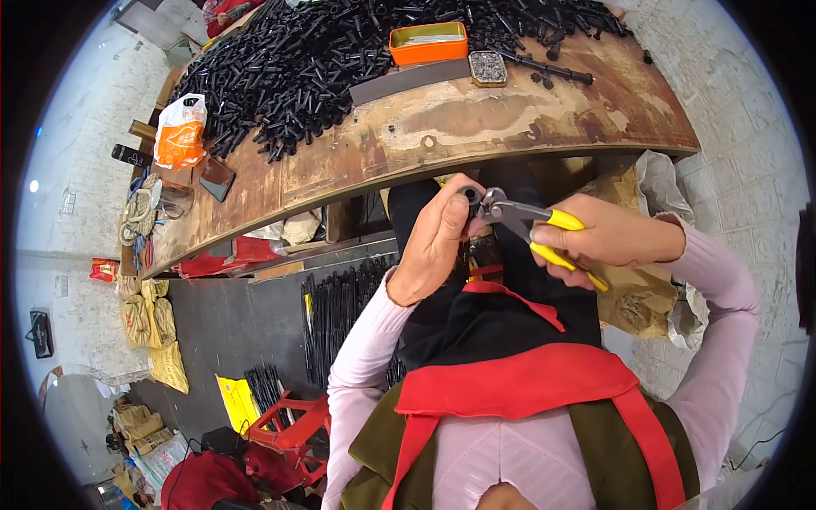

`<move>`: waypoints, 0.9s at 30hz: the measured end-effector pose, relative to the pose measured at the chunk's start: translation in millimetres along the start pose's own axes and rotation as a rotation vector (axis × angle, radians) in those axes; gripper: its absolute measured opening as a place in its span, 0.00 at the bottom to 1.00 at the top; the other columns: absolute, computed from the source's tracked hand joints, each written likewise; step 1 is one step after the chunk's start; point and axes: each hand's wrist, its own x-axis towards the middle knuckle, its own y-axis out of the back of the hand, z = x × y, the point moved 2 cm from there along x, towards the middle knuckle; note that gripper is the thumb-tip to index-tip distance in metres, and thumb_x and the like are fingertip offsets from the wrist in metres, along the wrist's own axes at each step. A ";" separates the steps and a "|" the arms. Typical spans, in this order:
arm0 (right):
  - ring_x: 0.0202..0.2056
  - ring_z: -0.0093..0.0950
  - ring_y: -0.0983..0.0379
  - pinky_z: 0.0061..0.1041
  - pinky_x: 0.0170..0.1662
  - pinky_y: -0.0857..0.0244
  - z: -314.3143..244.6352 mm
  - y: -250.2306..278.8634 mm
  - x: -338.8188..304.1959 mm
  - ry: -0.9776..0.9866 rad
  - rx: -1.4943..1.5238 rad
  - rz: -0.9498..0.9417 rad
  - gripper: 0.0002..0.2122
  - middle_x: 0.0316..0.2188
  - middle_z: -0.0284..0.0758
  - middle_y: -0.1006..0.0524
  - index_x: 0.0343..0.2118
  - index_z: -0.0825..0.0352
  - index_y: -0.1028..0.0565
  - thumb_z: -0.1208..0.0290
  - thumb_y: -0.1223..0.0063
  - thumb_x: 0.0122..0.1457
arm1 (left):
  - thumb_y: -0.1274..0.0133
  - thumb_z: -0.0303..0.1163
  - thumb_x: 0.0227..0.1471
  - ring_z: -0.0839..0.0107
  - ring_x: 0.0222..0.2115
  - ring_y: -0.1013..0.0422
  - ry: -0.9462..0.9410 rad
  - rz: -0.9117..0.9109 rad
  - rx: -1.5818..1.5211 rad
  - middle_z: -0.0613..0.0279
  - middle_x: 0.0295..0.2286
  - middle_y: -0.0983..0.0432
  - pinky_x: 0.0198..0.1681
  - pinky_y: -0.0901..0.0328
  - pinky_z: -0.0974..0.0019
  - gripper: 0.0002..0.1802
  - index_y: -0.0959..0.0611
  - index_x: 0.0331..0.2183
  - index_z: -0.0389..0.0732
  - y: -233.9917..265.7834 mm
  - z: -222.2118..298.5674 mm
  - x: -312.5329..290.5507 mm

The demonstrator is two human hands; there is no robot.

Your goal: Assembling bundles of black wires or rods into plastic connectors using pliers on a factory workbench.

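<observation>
My left hand [436, 242] is closed around a black tubular part [468, 195], its round open end facing up. My right hand [608, 229] grips pliers [565, 220] with yellow handles and grey metal jaws. The jaws [493, 202] reach to the tube's end beside my left fingertips. Whether they pinch a small piece there is too small to tell. Both hands are over my lap, just in front of the table's near edge.
A wooden table [408, 136] bears a big heap of black tubular parts [297, 68]. On it stand an orange box [432, 53] of thin rods, a small container [488, 82] of tiny metal pieces, a plastic bag [180, 136] and a phone [217, 178]. Long black rods [327, 319] lie below left.
</observation>
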 end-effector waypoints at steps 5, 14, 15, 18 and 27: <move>0.20 0.18 0.31 0.17 0.24 0.39 5.4 -11.4 -8.2 0.180 0.133 0.102 0.11 0.18 0.30 0.30 0.42 0.70 0.30 0.65 0.56 0.66 | 0.65 0.53 0.65 0.81 0.25 0.47 0.001 -0.080 -0.056 0.71 0.23 0.40 0.28 0.50 0.76 0.27 0.29 0.40 0.36 4.6 0.3 1.4; 0.19 0.19 0.37 0.23 0.23 0.41 -8.7 -1.3 -20.3 0.129 -0.340 0.246 0.10 0.17 0.30 0.33 0.40 0.70 0.31 0.66 0.55 0.66 | 0.68 0.57 0.63 0.83 0.23 0.46 0.006 -0.024 0.134 0.72 0.21 0.39 0.27 0.51 0.77 0.31 0.29 0.37 0.35 -10.1 10.9 1.6; 0.18 0.20 0.36 0.24 0.23 0.40 -8.1 0.3 -17.0 0.134 -0.352 0.228 0.11 0.17 0.31 0.33 0.40 0.70 0.32 0.65 0.55 0.66 | 0.67 0.58 0.63 0.83 0.23 0.46 0.024 -0.007 0.126 0.72 0.21 0.40 0.26 0.50 0.77 0.31 0.29 0.37 0.35 -7.4 11.2 1.5; 0.17 0.22 0.36 0.25 0.23 0.39 -1.5 3.8 -7.5 0.172 -0.396 0.230 0.12 0.16 0.31 0.32 0.39 0.70 0.33 0.64 0.55 0.66 | 0.67 0.58 0.63 0.83 0.22 0.46 0.023 -0.009 0.193 0.72 0.21 0.39 0.26 0.50 0.77 0.31 0.29 0.37 0.35 -1.3 11.3 1.1; 0.27 0.35 0.25 0.32 0.31 0.34 45.0 72.0 91.0 0.439 -0.724 0.681 0.18 0.25 0.43 0.25 0.47 0.67 0.33 0.56 0.54 0.64 | 0.66 0.49 0.66 0.76 0.20 0.40 -0.102 0.522 0.295 0.69 0.19 0.38 0.24 0.43 0.72 0.24 0.27 0.28 0.42 113.1 88.8 -7.5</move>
